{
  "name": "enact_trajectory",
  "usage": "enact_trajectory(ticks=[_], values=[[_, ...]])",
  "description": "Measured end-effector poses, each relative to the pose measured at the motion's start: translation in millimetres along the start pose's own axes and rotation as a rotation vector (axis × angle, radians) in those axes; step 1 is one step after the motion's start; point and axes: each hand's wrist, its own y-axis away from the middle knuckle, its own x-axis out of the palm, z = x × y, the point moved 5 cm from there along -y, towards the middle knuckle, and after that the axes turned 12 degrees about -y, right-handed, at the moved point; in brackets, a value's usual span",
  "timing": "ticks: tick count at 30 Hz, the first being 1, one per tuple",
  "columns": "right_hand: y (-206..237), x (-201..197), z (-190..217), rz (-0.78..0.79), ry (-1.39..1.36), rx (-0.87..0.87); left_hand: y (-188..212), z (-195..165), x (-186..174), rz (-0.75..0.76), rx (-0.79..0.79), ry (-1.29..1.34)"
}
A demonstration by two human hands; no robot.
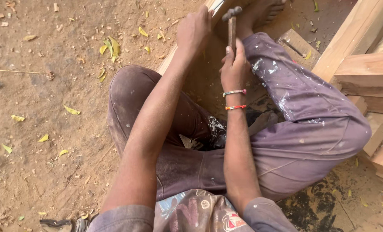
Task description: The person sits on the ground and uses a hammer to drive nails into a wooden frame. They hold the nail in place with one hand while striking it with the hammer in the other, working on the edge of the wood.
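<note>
Two hands work close together near the top of the view. The right hand is wrapped tight around the wooden handle of a hammer, fingers curled shut on it, so that the handle stands nearly upright and the dark metal head sits at the top, just right of the left hand. Two thin bracelets, one pale and beaded, one orange-red, circle the right wrist. The left hand is closed in a fist over the upper end of a long pale wooden plank; a narrow light-coloured tool seems to poke out above the knuckles, but what it is cannot be told. The plank runs diagonally from that hand down toward the left knee, lying on the ground between the legs.

Around the hands, the person sits cross-legged on the ground in dusty purple trousers spattered with white paint, a bare foot resting just beyond the hammer. To the right lies a stack of sawn timber blocks, well apart from the hands. The sandy ground on the left is strewn with wood chips and small yellow leaves. A patterned shirt hem shows at the bottom edge.
</note>
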Motion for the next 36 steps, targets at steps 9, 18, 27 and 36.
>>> enact_trajectory(ticks=[9, 18, 27, 36], values=[[-51, -29, 37, 0.09, 0.037, -0.135, 7, -10, -2, -0.126, -0.004, -0.046], [-76, -40, 35, 0.2, 0.136, -0.201, 7, -15, 3, -0.025, -0.039, -0.091], [-79, -27, 58, 0.235, 0.202, -0.388, 5, -14, 6, -0.021, -0.065, -0.087], [-54, -37, 76, -0.034, -0.009, -0.765, 6, -13, 11, 0.093, -0.122, -0.068]])
